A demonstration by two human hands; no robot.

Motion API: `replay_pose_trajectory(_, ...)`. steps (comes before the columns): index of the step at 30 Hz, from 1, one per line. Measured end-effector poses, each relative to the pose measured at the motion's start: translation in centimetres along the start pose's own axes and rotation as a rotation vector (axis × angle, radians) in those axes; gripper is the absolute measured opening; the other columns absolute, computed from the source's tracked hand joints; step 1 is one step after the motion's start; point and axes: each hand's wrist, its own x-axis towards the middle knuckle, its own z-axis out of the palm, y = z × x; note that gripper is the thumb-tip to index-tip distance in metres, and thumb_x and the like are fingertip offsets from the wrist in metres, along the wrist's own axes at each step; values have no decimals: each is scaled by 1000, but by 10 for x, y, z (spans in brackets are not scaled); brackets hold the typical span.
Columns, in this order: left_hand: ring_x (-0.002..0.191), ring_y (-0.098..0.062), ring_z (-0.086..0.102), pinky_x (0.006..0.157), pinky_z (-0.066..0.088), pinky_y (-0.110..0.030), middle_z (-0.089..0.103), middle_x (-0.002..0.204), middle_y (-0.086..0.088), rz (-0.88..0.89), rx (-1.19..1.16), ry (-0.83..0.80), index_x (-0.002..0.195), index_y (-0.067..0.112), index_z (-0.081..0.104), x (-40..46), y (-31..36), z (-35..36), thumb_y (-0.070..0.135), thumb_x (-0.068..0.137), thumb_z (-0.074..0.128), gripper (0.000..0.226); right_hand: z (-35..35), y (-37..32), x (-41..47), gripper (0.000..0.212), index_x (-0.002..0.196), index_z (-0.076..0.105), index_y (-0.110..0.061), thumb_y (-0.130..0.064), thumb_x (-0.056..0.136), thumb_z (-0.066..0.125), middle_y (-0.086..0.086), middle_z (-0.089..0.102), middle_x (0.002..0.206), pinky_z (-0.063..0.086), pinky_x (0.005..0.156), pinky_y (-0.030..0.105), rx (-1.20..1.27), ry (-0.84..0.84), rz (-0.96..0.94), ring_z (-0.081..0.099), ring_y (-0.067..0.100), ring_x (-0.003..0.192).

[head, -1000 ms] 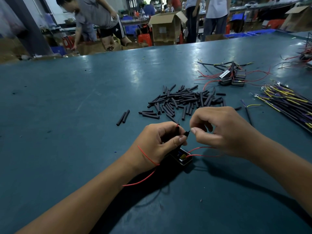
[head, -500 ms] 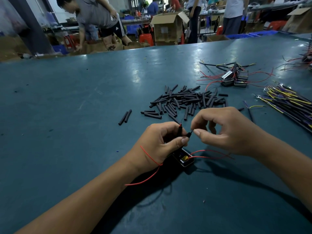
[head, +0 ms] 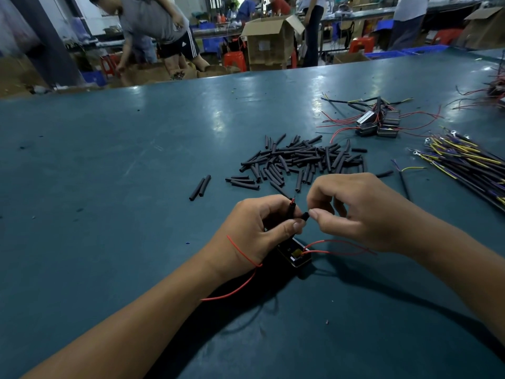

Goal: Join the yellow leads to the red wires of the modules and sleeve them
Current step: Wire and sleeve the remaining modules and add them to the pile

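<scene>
My left hand pinches sleeve over red wire, module at its 5 o'clock. Right hand pinches second sleeve end. Tubing light, soft, slippery, so grip near end; wire thin, kinks easily.

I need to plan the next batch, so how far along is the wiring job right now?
Early, it seems. Done: I cannot tell whether the modules in the pile are joined. In hand: the left hand pinches a black sleeve with a red wire tip showing, the right hand pinches at its end, one module below. Left: a heap of loose sleeves and a bundle of yellow leads.
</scene>
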Motion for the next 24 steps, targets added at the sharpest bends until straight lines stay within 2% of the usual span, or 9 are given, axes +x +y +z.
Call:
replay_pose_trajectory(6, 73, -6, 65, 70, 50, -19, 71, 82, 5, 25, 44, 50, 94, 18, 71, -1, -1, 5, 22, 92, 71, 4, 3, 2, 1, 25, 74, 57, -29, -12, 89, 69, -21, 55, 60, 34, 54, 9, 195, -10, 189, 49, 2, 53)
replay_pose_trajectory(9, 71, -5, 63, 68, 51, -21, 71, 82, 4, 10, -9, 70, 92, 27, 70, -1, 1, 5, 22, 91, 73, 6, 4, -1, 2, 24, 71, 58, -28, -13, 87, 69, -21, 54, 58, 33, 52, 10, 200, 12, 220, 47, 2, 51)
replay_pose_trajectory(12, 71, -18, 65, 68, 54, -28, 71, 80, 1, 16, 23, 50, 91, 23, 71, 0, 0, 4, 21, 90, 74, 3, 3, -1, 1, 22, 69, 60, -27, -15, 86, 69, -16, 54, 55, 34, 51, 12, 203, 16, 250, 46, 4, 50)
replay_pose_trajectory(14, 69, -19, 63, 66, 52, -31, 70, 78, 2, 15, 52, 37, 90, 20, 71, 1, 0, 4, 22, 90, 73, 3, 3, 0, 1, 20, 69, 62, -25, -16, 85, 70, -11, 55, 54, 35, 50, 14, 224, 17, 280, 45, 4, 49)
replay_pose_trajectory(17, 69, -13, 63, 68, 53, -30, 72, 79, 0, -14, -1, 36, 88, 21, 71, 1, 0, 4, 22, 88, 73, 3, 0, 0, 2, 18, 70, 66, -21, -14, 86, 72, -1, 64, 59, 41, 52, 16, 325, -2, 327, 53, 4, 51)
replay_pose_trajectory(19, 72, -14, 65, 71, 55, -35, 73, 81, -5, -31, -47, 40, 87, 22, 70, 1, -1, 4, 22, 87, 74, 3, -4, 1, 2, 15, 72, 68, -17, -12, 86, 73, 4, 66, 61, 43, 52, 15, 399, -35, 345, 57, 7, 52)
replay_pose_trajectory(21, 74, -20, 68, 73, 56, -40, 74, 82, -7, -29, -51, 41, 86, 23, 71, 1, -2, 3, 23, 86, 74, 4, -7, 1, 2, 14, 74, 68, -14, -11, 86, 73, 5, 66, 62, 42, 52, 13, 430, -57, 350, 57, 6, 52)
replay_pose_trajectory(24, 73, -13, 65, 72, 56, -36, 73, 81, -6, -33, -69, 35, 85, 25, 71, 1, -3, 1, 23, 85, 75, 5, -10, 2, 2, 13, 75, 68, -12, -10, 87, 72, 1, 66, 61, 42, 52, 12, 438, -71, 344, 57, 4, 52)
